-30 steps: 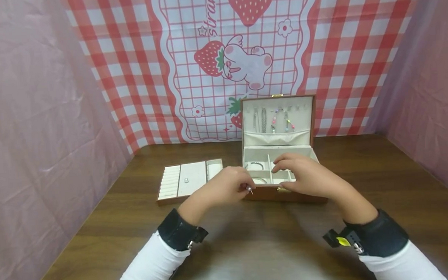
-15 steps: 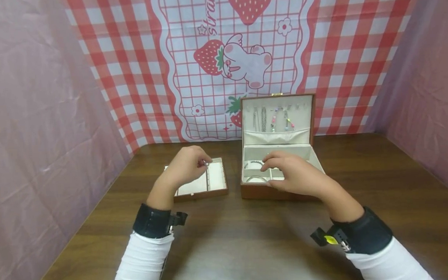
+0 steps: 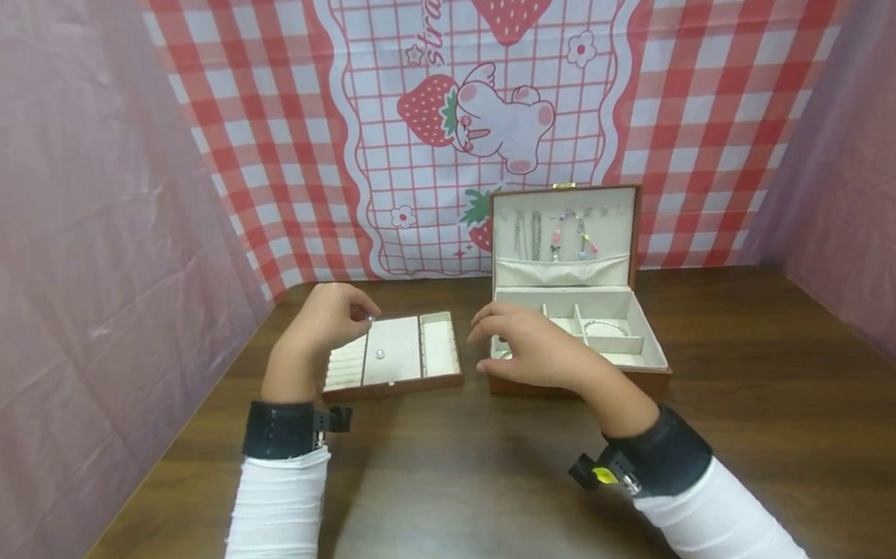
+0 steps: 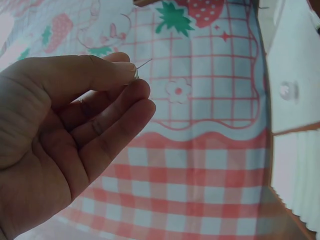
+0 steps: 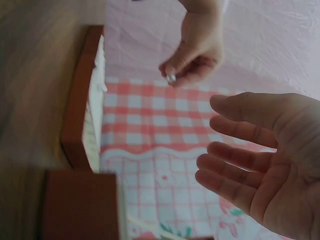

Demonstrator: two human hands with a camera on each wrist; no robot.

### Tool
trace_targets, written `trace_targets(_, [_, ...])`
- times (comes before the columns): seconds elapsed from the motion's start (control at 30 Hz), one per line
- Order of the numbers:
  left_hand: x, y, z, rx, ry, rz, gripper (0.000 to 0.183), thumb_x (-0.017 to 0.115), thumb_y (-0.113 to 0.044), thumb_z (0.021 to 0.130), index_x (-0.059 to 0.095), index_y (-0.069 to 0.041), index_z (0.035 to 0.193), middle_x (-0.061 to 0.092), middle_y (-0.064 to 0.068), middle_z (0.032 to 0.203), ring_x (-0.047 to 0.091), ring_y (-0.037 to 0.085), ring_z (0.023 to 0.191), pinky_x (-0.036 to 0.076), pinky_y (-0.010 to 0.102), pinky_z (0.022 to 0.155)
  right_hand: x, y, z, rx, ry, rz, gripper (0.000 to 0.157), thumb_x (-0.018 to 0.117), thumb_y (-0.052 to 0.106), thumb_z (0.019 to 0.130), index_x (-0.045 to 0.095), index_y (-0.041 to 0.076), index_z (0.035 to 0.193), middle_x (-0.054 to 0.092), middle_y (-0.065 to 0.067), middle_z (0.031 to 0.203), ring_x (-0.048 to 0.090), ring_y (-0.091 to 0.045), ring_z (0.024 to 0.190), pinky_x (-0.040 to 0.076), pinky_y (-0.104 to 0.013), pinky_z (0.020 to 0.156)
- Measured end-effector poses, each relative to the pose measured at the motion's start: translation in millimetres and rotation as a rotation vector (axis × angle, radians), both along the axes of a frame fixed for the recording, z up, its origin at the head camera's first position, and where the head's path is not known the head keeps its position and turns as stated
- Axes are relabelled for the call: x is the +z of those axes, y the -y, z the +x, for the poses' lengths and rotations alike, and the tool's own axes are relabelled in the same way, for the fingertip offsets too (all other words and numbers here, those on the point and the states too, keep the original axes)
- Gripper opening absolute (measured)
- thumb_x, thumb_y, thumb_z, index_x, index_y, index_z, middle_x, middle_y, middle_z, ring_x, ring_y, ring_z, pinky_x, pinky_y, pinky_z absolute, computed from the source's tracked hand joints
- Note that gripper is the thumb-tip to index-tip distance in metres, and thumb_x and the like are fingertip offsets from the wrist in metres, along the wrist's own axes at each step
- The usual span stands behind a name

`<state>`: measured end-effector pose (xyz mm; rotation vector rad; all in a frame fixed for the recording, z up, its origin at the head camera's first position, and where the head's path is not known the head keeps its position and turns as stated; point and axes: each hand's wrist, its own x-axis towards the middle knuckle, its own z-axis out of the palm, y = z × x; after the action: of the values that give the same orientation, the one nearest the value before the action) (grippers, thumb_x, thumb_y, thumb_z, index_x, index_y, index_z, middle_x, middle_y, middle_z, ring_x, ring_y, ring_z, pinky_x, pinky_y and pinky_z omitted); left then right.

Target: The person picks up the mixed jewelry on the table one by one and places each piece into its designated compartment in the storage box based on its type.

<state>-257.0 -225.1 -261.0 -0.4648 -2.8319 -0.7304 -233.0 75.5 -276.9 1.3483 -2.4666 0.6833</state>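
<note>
My left hand [image 3: 325, 322] pinches a small silvery earring [image 5: 171, 78] between thumb and fingertips. Its thin straight post [image 4: 144, 64] sticks out past the fingertips in the left wrist view. The hand hovers over the back left of a shallow brown jewelry tray [image 3: 393, 389]. On that tray's flat middle panel sits another small, shiny round earring [image 3: 379, 353]. My right hand [image 3: 537, 351] holds nothing; its fingers are spread and loosely bent above the left front of a brown jewelry box [image 3: 648, 381], hiding some compartments.
The box lid [image 3: 566, 224] stands upright, with chains and a colourful beaded strand [image 3: 555, 237] hanging inside. A bracelet [image 3: 604, 327] lies in a right-hand compartment. White ring rolls [image 3: 346, 363] fill the tray's left end. A checked cloth [image 3: 712, 134] hangs behind the wooden table [image 3: 457, 479].
My left hand has carried the earring from in front of the box leftward to the tray. My right hand has shifted left, uncovering the box's right compartments.
</note>
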Motion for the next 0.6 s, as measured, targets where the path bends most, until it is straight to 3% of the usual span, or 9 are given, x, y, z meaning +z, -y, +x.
trace_targets(0.07, [-4.1,3.7,-3.6,0.016,0.032,0.02,0.013,0.068,0.003,0.082,0.076,-0.002,0.091,0.07,0.008,0.084,0.063,0.024,0.082,0.055,0.04,0.075,-4.4,11.3,-1.3,0.007,0.009,0.004,0.023,0.079,0.012,0.08,0.07,0.005,0.1,0.061,-0.013,0.116,0.058,-0.029,0.107,0.049,-0.042,0.093])
trace_targets(0.23, [-17.1,10.5,-14.5,-0.017,0.087,-0.012,0.01,0.071,0.002,0.078,0.076,-0.002,0.086,0.07,0.005,0.08,0.064,0.022,0.08,0.055,0.037,0.073,-20.4,40.0,-7.3,-0.037,0.064,0.043,0.025,0.076,0.015,0.083,0.069,0.002,0.103,0.055,-0.019,0.123,0.056,-0.031,0.111,0.046,-0.042,0.099])
trace_targets(0.47, [-30.4,13.0,-25.2,-0.053,0.189,-0.09,0.009,0.075,0.001,0.074,0.076,-0.002,0.083,0.069,0.002,0.076,0.061,0.018,0.073,0.052,0.033,0.067,-44.8,68.4,-18.0,-0.168,0.133,0.162,0.031,0.074,0.017,0.085,0.066,0.0,0.109,0.047,-0.029,0.133,0.049,-0.043,0.12,0.041,-0.049,0.104])
trace_targets(0.6, [-34.3,14.2,-28.2,-0.047,0.21,-0.105,0.008,0.076,0.0,0.074,0.076,-0.003,0.081,0.069,0.001,0.075,0.06,0.018,0.075,0.053,0.034,0.068,-57.6,79.8,-24.1,-0.264,0.132,0.25,0.028,0.073,0.017,0.086,0.064,-0.003,0.104,0.044,-0.034,0.136,0.049,-0.049,0.119,0.044,-0.052,0.1])
